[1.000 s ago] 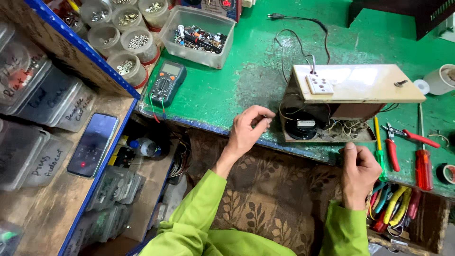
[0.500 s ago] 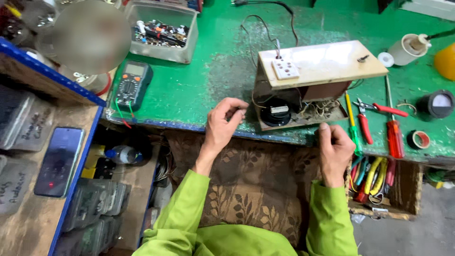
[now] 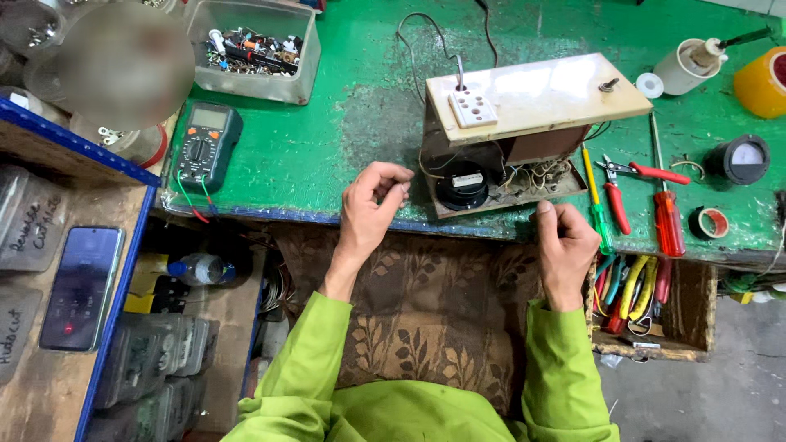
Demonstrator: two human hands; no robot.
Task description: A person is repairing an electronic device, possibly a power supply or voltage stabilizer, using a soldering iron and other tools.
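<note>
A: Start at the left. What lies there?

B: A phone (image 3: 82, 286) on the wooden shelf, then a dark multimeter (image 3: 205, 146) on the green bench (image 3: 344, 123), its red and green leads trailing over the front edge. Behind it stands a clear tub of small parts (image 3: 254, 49).

A: And the hands?

B: The left hand (image 3: 370, 209) hovers at the bench edge, fingers curled, thumb and forefinger drawn close as if pinching; whether anything thin sits between them I cannot tell. The right hand (image 3: 565, 245) is a loose fist, fingers pressed together, just below the front of the box.

A: The box?

B: A wooden test box (image 3: 524, 131) sits between the hands, near the bench's front edge. Its long axis runs left to right, slightly tilted up toward the right. The pale top panel carries a socket plate (image 3: 473, 108) and a toggle switch (image 3: 607, 84); the open side faces the person, showing a round black part (image 3: 463, 187) and tangled wires.

A: Anything to the right?

B: A green-handled screwdriver (image 3: 598, 205), red pliers (image 3: 630, 184) and a red screwdriver (image 3: 667, 217) lie just beside the box, pointing away from the person. Farther right are a round meter (image 3: 745, 157) and a roll of tape (image 3: 709, 222).
</note>
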